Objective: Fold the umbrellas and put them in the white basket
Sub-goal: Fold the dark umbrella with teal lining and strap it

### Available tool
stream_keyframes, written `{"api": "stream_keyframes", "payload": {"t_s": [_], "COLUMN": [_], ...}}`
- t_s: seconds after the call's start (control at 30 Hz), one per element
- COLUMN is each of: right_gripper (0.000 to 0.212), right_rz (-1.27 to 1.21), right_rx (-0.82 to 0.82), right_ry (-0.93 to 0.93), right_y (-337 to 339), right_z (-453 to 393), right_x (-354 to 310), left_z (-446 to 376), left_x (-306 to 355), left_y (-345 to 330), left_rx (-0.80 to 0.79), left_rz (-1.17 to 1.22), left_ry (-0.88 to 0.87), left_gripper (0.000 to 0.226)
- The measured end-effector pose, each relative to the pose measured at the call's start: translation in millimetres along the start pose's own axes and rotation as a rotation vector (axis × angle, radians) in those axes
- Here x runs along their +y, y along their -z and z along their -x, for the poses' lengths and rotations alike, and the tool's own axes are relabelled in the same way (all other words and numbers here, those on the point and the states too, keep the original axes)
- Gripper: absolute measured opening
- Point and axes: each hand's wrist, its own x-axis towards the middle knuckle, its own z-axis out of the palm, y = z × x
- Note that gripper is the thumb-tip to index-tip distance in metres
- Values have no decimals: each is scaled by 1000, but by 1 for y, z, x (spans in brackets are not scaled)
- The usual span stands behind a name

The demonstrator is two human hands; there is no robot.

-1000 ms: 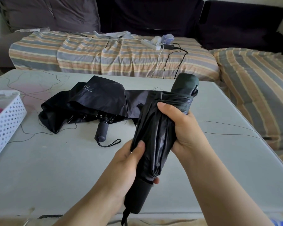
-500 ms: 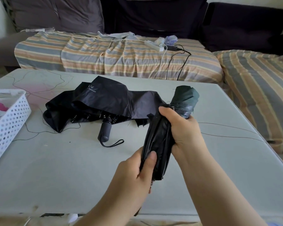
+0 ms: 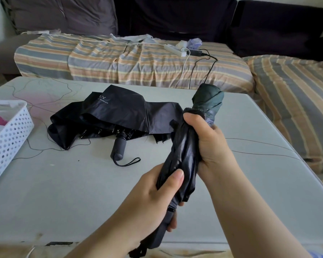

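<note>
Gripping the rolled umbrella (image 3: 186, 157) above the bench's (image 3: 73, 192) near edge: left hand (image 3: 157, 200) curled round canopy base, right hand (image 3: 209, 146) near tip. Risk: loosened grip lets pleats spring open. White basket (image 3: 9, 135) at left edge.

You held the gathered umbrella (image 3: 185, 151) slanted above the table (image 3: 82, 192).

Your right hand (image 3: 209, 146) wrapped its upper canopy just under the green tip, and your left hand (image 3: 157, 194) gripped lower, near the handle. A second black umbrella (image 3: 116, 112) lay half-collapsed on the table behind, with the white basket (image 3: 7, 135) at the left edge.
</note>
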Motion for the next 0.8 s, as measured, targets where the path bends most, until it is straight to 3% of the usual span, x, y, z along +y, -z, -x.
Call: {"api": "stream_keyframes", "payload": {"t_s": [0.07, 0.17, 0.4, 0.57, 0.73, 0.8], "right_gripper": [13, 16, 16, 16, 14, 12], "right_rz": [65, 103, 33, 10, -1, -9], "right_rx": [39, 89, 86, 6, -23, -43], "right_ry": [17, 7, -5, -36, -56, -50], "right_y": [-2, -4, -3, -11, -15, -16], "right_z": [1, 2, -2, 3, 6, 8], "right_x": [5, 8, 7, 17, 24, 24], "left_z": [0, 2, -7, -14, -10, -9], "left_x": [-7, -17, -6, 1, 8, 9], "left_y": [-2, -5, 11, 14, 15, 17], "left_rx": [123, 211, 6, 189, 231, 256], "left_rz": [-182, -400, -106, -40, -100, -93], "left_ry": [-74, -150, -7, -96, -155, -185], "left_gripper": [20, 18, 37, 38, 31, 40]}}
